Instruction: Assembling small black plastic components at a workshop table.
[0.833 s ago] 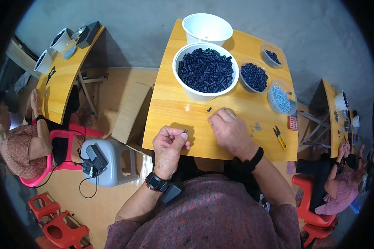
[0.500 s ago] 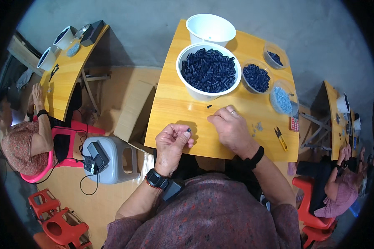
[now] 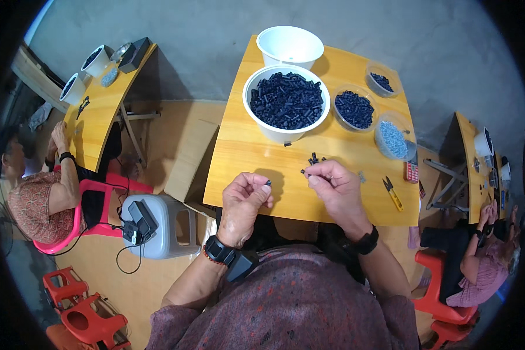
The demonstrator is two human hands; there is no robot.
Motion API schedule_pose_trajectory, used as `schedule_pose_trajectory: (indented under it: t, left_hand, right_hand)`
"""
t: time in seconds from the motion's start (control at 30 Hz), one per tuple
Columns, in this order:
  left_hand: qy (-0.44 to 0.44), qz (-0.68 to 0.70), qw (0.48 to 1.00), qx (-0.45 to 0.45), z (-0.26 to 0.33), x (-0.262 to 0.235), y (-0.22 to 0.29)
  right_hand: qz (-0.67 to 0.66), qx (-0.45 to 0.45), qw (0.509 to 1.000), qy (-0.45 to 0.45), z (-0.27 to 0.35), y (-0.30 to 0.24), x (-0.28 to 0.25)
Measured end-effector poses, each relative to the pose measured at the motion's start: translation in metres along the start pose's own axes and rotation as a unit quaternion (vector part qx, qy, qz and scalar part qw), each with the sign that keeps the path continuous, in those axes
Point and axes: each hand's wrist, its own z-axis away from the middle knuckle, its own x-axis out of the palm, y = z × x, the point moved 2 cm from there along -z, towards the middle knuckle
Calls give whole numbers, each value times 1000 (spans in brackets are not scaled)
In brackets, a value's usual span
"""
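Observation:
My left hand is closed in a pinch near the table's front edge. A small black tubular piece sticks out between its thumb and forefinger. To the right, my right hand is also pinched, its fingertips beside a few loose black pieces. One more dark bit shows right at those fingertips; whether they grip it I cannot tell. A single black piece lies by the base of a white bucket heaped with such pieces.
Behind stands another white bucket. Clear tubs hold black pieces and light-blue parts. Yellow-handled snips, small grey bits and a red calculator lie at right. A grey stool stands left; people sit at tables both sides.
My right hand has drawn back to the right and nearer to me, exposing black pieces at its fingertips. The left hand still pinches its piece. The view has shifted slightly.

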Motion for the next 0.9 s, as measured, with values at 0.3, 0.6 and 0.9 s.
schedule_pose_trajectory:
  t: [0.3,0.6,0.9]
  left_hand:
    - [-76,52,995,-50,17,39,8]
    - [-85,54,992,-71,27,48,9]
    - [-90,70,991,-66,27,49,11]
  right_hand:
    - [-194,91,975,-51,14,-14,0]
    - [-238,82,967,-35,21,-7,-1]
    - [-217,56,973,-50,18,-5,-4]
